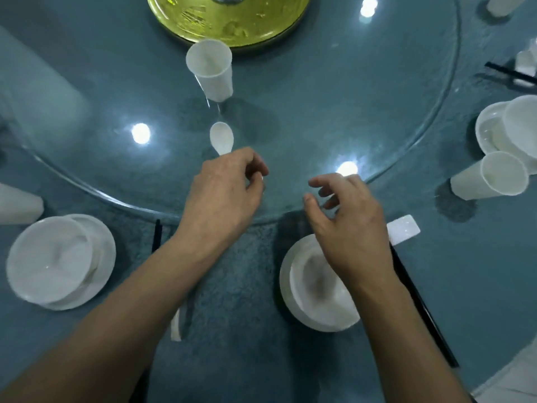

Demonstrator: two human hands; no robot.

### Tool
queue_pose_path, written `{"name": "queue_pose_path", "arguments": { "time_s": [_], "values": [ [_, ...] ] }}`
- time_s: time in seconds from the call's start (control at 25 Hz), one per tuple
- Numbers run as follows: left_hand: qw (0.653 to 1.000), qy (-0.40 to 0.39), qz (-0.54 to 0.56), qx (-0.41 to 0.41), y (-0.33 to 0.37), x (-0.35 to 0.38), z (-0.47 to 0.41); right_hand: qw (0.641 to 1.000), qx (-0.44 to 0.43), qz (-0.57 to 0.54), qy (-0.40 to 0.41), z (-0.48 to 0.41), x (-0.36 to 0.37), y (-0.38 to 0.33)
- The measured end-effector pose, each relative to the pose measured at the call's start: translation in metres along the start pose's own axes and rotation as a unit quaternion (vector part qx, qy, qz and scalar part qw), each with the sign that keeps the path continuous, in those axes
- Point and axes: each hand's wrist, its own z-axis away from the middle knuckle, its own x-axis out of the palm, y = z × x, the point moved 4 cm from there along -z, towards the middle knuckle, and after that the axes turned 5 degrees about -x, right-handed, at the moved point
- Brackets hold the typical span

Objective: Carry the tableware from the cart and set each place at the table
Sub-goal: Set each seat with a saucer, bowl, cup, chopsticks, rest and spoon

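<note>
On the teal desk [247,286] our left hand [223,193] pinches a white spoon [221,138]; our right hand [348,222] hovers relaxed, empty.

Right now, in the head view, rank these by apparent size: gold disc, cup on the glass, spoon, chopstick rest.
1. gold disc, though cropped.
2. cup.
3. spoon and chopstick rest look alike; the spoon's handle is hidden, so unranked.

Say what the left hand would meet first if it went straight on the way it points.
Probably the white cup on the glass turntable: the left hand, holding a spoon, points at it. Depth is unclear.
</note>
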Motion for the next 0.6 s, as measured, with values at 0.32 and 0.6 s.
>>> {"name": "queue_pose_path", "arguments": {
  "time_s": [0.32, 0.6],
  "values": [
    [0.997, 0.032, -0.013, -0.064, -0.040, -0.028, -0.007, 0.999, -0.032, 0.009, -0.035, -0.020, 0.044, -0.044],
    [0.994, 0.012, -0.014, -0.107, -0.052, -0.033, -0.010, 0.997, -0.005, 0.014, -0.077, -0.038, 0.076, -0.060]
  ]
}}
